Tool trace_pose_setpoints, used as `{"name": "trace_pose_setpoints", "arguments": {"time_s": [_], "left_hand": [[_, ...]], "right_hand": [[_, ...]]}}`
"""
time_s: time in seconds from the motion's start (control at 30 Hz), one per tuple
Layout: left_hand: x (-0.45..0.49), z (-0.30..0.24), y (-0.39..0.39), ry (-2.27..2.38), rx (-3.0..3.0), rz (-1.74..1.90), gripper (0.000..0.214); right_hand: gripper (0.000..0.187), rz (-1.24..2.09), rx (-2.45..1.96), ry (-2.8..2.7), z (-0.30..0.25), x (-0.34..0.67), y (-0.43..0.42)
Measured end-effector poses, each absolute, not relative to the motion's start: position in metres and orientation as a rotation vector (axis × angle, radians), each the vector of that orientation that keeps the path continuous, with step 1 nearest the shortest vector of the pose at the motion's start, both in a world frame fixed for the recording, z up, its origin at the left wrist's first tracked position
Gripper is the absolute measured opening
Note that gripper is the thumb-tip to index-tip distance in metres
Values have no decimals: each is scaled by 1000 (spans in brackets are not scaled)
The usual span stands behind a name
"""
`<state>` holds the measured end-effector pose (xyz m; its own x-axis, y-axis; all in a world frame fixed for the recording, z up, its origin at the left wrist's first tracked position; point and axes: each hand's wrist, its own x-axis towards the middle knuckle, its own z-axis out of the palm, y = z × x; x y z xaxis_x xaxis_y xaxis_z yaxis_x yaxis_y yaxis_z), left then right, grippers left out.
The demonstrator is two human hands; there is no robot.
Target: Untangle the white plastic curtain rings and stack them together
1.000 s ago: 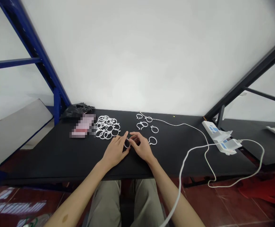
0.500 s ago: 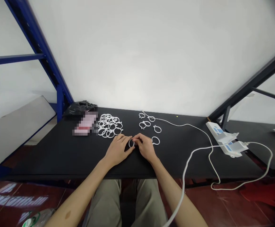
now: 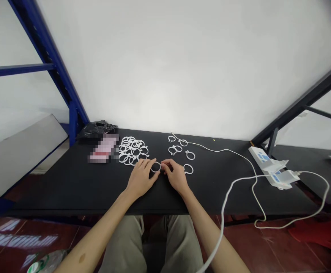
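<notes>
A white plastic ring (image 3: 155,163) is between my two hands, just above or on the black tabletop. My left hand (image 3: 141,176) grips its left side between thumb and fingers. At the ring's right edge, the bent fingertips of my right hand (image 3: 175,175) pinch its small end. Beyond my left hand lies a heap of similar white rings (image 3: 131,151), overlapping one another. Several more lie apart to the right, some with gaps; the nearest loose ring (image 3: 188,169) is beside my right hand.
A white power strip (image 3: 268,167) with plugged-in adapters sits at the right, its white cable (image 3: 225,197) looping across the front. A blurred pink item (image 3: 104,148) and a black plastic bag (image 3: 97,129) lie at the left. A white wall rises behind the black table (image 3: 77,185).
The ring between my hands has turned to show its round opening more fully and shifted slightly left. My hands have drawn a little apart.
</notes>
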<state>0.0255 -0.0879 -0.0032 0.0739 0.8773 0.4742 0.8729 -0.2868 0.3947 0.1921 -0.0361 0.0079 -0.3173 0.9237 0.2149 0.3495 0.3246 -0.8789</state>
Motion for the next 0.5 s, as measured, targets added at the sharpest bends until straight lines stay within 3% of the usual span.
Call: {"name": "trace_pose_setpoints", "arguments": {"time_s": [0.3, 0.5], "left_hand": [[14, 0, -79, 2247, 1926, 1252, 36], [-28, 17, -48, 2499, 1765, 1018, 42]], "right_hand": [[18, 935, -1183, -1833, 7, 192, -36], [17, 921, -1186, -1841, 8, 191, -37]]}}
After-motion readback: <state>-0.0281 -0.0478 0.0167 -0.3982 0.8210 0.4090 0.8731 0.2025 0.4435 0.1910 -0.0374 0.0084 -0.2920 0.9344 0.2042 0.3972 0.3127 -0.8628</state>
